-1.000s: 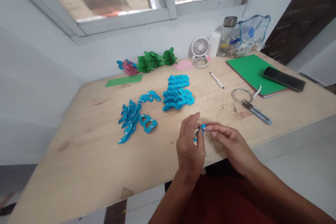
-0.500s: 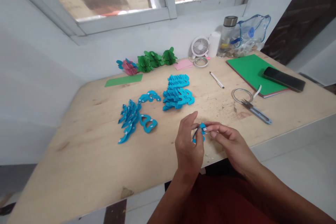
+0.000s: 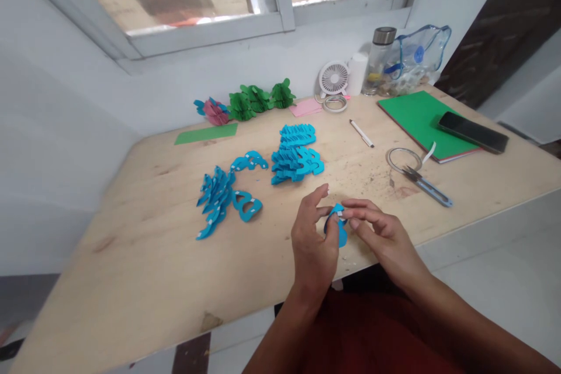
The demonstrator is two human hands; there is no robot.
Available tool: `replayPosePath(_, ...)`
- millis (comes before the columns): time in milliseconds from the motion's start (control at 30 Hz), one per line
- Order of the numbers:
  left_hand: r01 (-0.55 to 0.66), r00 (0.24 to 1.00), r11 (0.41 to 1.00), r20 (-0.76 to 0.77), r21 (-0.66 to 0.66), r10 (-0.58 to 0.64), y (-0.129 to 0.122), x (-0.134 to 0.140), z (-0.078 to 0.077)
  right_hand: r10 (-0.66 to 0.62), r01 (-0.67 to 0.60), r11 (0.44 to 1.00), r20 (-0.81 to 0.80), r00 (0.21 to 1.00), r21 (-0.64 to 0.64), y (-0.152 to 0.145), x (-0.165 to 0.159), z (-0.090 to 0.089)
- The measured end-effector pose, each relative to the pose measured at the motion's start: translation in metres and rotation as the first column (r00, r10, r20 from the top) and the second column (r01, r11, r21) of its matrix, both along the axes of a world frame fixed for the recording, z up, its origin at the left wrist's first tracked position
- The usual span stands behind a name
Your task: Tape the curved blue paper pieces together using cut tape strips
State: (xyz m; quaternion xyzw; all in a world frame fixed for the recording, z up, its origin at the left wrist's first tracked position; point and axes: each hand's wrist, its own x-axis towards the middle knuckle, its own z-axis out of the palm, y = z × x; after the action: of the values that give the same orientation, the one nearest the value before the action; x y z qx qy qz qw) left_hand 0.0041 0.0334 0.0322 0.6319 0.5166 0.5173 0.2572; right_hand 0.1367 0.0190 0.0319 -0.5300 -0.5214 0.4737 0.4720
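Observation:
Near the table's front edge, my left hand (image 3: pixel 314 239) pinches a blue paper cutout (image 3: pixel 342 236) between thumb and fingers. A small white square of tape (image 3: pixel 340 214) shows on its upper part. My right hand (image 3: pixel 385 234) has its thumb and fingers closed at the right edge of the cutout, by the tape. What lies between those fingertips is too small to see. Left of my hands lie a loose blue cutout with white squares (image 3: pixel 248 208) and a fanned blue stack with white squares (image 3: pixel 215 198). Plain blue folded cutouts (image 3: pixel 293 165) stand beyond my left hand.
Thread snips (image 3: pixel 427 186) and a tape roll (image 3: pixel 397 159) lie to the right. Behind them are a pen (image 3: pixel 362 133), a green folder (image 3: pixel 416 120) and a phone (image 3: pixel 473 131). Green paper pieces (image 3: pixel 258 98), a fan (image 3: pixel 333 78) and a bottle (image 3: pixel 380 58) line the wall.
The cutout has turned a little in my fingers, and more of its lower part now shows below my left thumb. My right fingertips have shifted slightly at its edge.

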Motion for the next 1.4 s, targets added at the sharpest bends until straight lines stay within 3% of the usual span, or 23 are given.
replayPosePath(367, -0.007, 0.999, 0.997, -0.048, 0.082, 0.011, 0.0, 0.001, 0.0, -0.016, 0.005, 0.995, 0.112, 0.994, 0.096, -0.001, 0.0, -0.003)
replayPosePath(1067, -0.029, 0.999, 0.999, 0.015, -0.042, 0.03, -0.003, 0.004, -0.002, -0.027, 0.002, 0.986, 0.145, 0.989, 0.168, -0.003, -0.001, -0.008)
replayPosePath(1400, -0.063, 0.958, 0.962, -0.255, 0.267, 0.134, -0.003, 0.008, -0.011, -0.041, 0.012, 0.987, 0.179, 0.983, 0.162, -0.004, -0.004, -0.006)
